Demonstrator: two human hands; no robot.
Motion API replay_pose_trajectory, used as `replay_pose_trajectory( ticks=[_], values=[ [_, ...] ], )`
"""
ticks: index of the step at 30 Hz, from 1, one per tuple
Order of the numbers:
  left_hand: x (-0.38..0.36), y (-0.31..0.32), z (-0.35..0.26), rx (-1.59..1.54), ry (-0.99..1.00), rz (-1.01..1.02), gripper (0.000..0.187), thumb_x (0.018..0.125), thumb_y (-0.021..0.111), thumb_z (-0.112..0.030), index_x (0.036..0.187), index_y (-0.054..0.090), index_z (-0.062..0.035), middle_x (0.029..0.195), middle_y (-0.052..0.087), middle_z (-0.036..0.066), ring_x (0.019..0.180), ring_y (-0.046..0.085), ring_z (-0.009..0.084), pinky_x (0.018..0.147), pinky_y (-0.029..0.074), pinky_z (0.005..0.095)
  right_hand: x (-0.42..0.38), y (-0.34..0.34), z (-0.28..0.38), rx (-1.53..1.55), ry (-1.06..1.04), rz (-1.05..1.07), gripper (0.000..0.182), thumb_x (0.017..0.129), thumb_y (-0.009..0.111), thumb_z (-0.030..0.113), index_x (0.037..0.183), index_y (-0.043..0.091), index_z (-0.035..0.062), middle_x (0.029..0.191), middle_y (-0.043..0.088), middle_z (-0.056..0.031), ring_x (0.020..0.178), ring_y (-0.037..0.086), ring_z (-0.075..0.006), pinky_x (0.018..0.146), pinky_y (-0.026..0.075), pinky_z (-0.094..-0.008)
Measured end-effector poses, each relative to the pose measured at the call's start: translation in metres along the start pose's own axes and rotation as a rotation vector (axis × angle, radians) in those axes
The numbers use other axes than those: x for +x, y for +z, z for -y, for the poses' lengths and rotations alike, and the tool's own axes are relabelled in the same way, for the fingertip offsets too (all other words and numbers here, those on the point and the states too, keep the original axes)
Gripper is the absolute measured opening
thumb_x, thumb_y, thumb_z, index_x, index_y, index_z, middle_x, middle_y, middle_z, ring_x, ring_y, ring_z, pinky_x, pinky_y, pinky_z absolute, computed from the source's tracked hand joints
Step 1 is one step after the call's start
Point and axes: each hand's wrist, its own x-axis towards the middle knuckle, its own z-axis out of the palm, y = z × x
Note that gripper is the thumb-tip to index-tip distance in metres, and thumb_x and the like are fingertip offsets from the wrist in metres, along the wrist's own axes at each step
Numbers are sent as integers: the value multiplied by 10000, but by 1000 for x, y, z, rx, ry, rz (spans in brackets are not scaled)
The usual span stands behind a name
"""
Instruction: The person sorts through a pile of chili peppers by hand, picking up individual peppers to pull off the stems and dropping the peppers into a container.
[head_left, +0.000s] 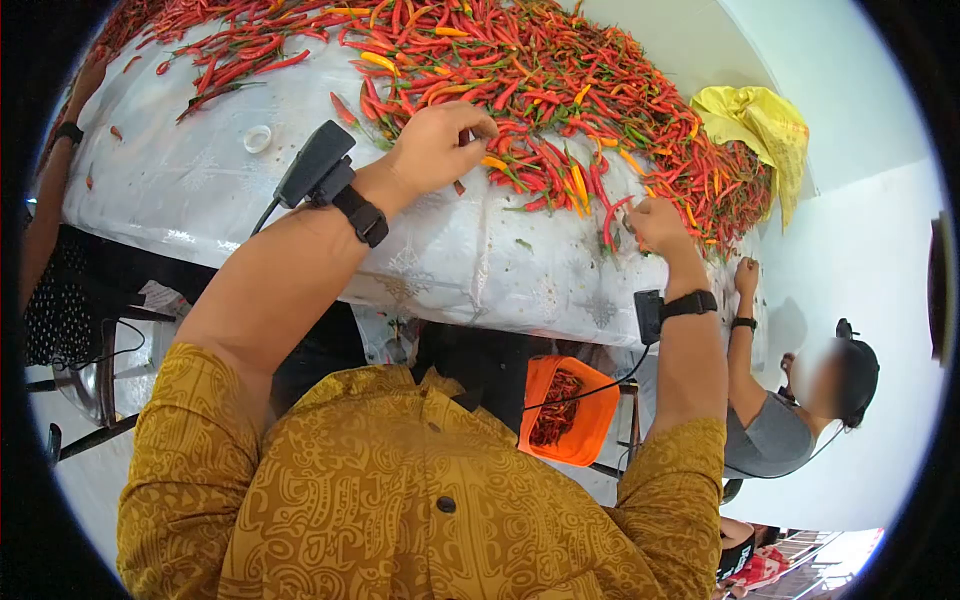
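Note:
A large heap of mostly red chili peppers (560, 80), with some orange and green ones, covers the far side of the table. My left hand (438, 147) is over the near edge of the heap, its fingers curled in toward the thumb. Whatever may be between those fingertips is hidden. Farther right, my right hand (660, 226) is closed in a pinch at the end of a curved red chili pepper (611, 226). Between the two hands lie loose red and orange chilies (545, 175).
A patterned plastic cover (440, 270) lies over the table, with a small white cap (257, 139) at left. A yellow sack (765, 130) stands at the heap's right end. Below the table edge sits an orange bin (590, 425) holding chilies. Other people work at both sides.

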Motion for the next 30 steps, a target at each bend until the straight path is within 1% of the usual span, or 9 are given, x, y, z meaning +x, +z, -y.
replay_pose_trajectory(
  ticks=[3,5,6,10,15,18,21,27,30],
  values=[
    [1,0,0,-11,-26,21,211,729,543,-60,923,609,-11,826,588,73,703,551,149,631,449,273,1,-5,-24,73,-75,-65,221,691,549,187,793,644,17,742,614,-185,713,607,-299,692,463,-399],
    [1,-1,-2,-17,-37,26,210,730,540,-62,922,610,-13,826,589,71,708,553,148,632,448,271,-7,-12,-33,483,58,-143,209,676,547,116,843,622,17,708,593,-171,695,592,-291,685,456,-398],
    [1,-1,-2,-18,-47,27,210,732,536,-64,922,611,-16,826,589,70,713,555,147,633,448,270,0,-9,-48,241,-139,-239,219,654,564,85,857,597,8,705,583,-156,688,582,-286,679,458,-397],
    [0,0,-3,-23,-66,25,209,733,534,-66,921,611,-17,826,590,68,717,558,146,635,448,268,-12,-4,-38,211,-117,-147,215,629,585,118,811,601,3,735,599,-167,714,590,-304,679,461,-393],
    [0,-2,-4,-37,-72,26,220,734,535,-65,934,612,-16,827,591,71,719,560,143,641,450,267,-7,13,-33,-181,-37,-49,219,603,604,163,750,607,1,795,611,-195,756,590,-348,683,459,-409],
    [0,-1,-2,-32,-47,8,225,734,534,-65,938,613,-14,826,594,74,725,563,143,648,453,268,-3,11,-39,-143,-85,-119,192,614,598,109,725,562,-43,704,584,-181,636,570,-276,591,432,-376],
    [0,1,1,-35,-43,-6,218,734,535,-61,931,613,-8,821,595,76,724,563,140,652,455,268,-9,-6,-34,111,-62,-257,216,626,591,100,813,606,-6,725,589,-167,707,576,-316,672,462,-388],
    [1,3,4,-26,-52,-19,214,723,561,-107,909,626,-25,816,625,113,703,602,207,649,481,307,-39,0,25,122,-425,-61,268,595,622,56,859,612,6,769,575,-161,751,568,-311,693,457,-372],
    [1,1,1,-7,-77,-6,214,722,561,-112,907,626,-26,814,624,112,706,604,217,649,480,313,-34,14,25,146,-415,-62,299,580,647,88,865,605,8,814,581,-170,779,570,-324,703,456,-377]
  ],
)
